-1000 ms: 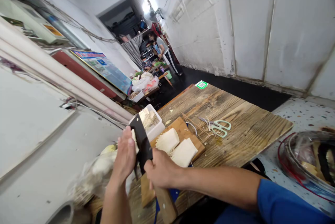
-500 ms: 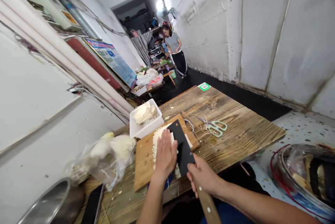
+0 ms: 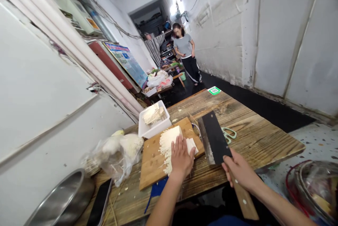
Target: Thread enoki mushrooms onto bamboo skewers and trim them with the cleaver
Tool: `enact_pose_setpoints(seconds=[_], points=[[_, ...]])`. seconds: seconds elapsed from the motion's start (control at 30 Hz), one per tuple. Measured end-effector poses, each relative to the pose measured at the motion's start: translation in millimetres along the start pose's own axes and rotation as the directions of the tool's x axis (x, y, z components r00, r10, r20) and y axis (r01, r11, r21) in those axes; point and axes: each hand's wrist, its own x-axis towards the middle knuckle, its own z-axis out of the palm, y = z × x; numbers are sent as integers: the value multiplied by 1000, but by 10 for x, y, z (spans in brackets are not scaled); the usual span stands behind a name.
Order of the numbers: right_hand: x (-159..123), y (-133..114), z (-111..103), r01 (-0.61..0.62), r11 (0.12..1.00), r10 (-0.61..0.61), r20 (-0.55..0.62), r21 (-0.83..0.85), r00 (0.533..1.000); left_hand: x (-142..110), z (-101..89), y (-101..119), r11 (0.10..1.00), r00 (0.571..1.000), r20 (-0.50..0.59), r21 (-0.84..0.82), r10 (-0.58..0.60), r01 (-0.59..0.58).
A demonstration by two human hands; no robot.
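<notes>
My left hand lies flat, fingers stretched out, on a bunch of pale enoki mushrooms. The bunch rests on a wooden cutting board. A cut white piece sits at the board's right side, beside my fingers. My right hand is wrapped round the wooden handle of a cleaver. Its dark blade is raised off to the right of the board, apart from the mushrooms. The blade partly hides green-handled scissors on the table.
A white plastic tub of pale strips stands behind the board. To the left lie a plastic bag of mushrooms, a phone and a steel bowl. A bucket stands at right. Farther back, a person is upright in the passage.
The cleaver has moved right, away from the mushrooms, uncovering the white piece. My left hand has shifted towards the cut end. The person at the back has come nearer.
</notes>
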Motion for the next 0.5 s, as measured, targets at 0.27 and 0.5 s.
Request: enact_pose_setpoints(seconds=[0.27, 0.5], points=[[99, -120, -60, -55, 994, 55, 3, 96, 998, 610, -538, -792, 972, 936, 282, -159, 213, -173], [316, -106, 38, -91, 984, 88, 31, 151, 996, 944, -390, -958, 967, 881, 401, -146, 250, -208]])
